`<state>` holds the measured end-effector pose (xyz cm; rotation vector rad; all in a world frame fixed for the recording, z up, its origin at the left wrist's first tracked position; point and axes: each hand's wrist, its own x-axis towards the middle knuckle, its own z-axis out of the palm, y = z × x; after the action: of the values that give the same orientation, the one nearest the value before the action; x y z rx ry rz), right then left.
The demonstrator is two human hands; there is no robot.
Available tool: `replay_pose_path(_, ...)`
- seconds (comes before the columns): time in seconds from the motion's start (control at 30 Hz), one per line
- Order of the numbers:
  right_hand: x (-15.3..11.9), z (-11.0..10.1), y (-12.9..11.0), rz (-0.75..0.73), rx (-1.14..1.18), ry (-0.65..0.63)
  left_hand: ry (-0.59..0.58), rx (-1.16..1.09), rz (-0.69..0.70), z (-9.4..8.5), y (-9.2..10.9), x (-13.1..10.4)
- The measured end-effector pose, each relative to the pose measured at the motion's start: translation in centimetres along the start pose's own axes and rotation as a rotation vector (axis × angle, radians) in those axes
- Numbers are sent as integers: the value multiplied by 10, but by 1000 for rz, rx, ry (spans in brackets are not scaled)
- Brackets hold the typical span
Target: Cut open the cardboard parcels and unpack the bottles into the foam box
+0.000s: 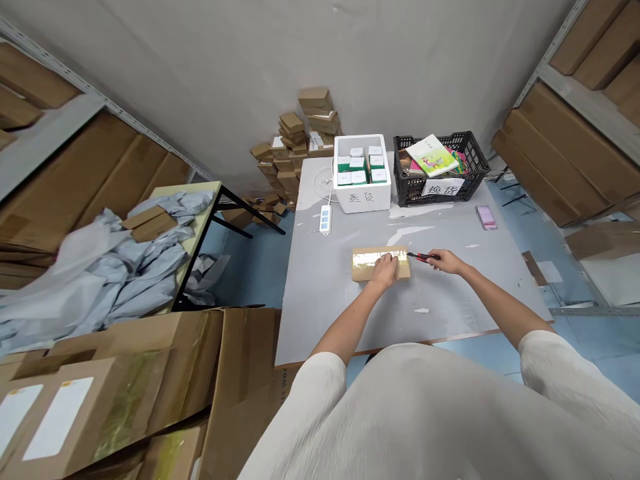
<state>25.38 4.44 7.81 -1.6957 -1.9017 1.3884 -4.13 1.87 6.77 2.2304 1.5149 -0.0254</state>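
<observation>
A small cardboard box (pixel 364 273) with shiny tape along its top lies on the grey table (pixel 320 313). My left hand (pixel 384 271) holds it from the near side, fingers over the taped top. In my right hand (pixel 447 261) is a red and black utility knife (pixel 424 257), gripped by its handle. The knife points left, and its tip is at the box's right end, by the tape. Whether the blade touches the tape is too small to tell.
Behind stand a white foam box (pixel 363 198) of small green-and-white boxes and a black crate (pixel 410 193) with books. A power strip (pixel 325 219) and a pink stack (pixel 486 218) lie on the table. Large cartons (pixel 250 373) rise at left; shelving (pixel 575 80) flanks the right.
</observation>
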Motion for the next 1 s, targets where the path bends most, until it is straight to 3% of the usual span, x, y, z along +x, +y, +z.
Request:
replay_pose_path(0.17, 12, -11, -4, -114, -323, 12, 6, 11, 24, 0, -1, -2)
replay_pose_path(0.43, 45, -16, -9, -207, -522, -53, 6, 25, 20, 3, -1, -3)
replay_pose_path(0.57, 63, -13, -15, -220, -474, -36, 19, 12, 14, 6, -1, -4)
replay_pose_path(0.67, 68, -12, -16, -139, -418, -90, 26, 20, 17, 6, -2, -5)
replay_pose_path(0.87, 48, -11, -6, 82, -230, -329, 18, 27, 6, 4, -2, -5)
replay_pose_path(1.0, 33, -10, -3, 91, -109, -357, 22, 28, 14, 3, -1, -7)
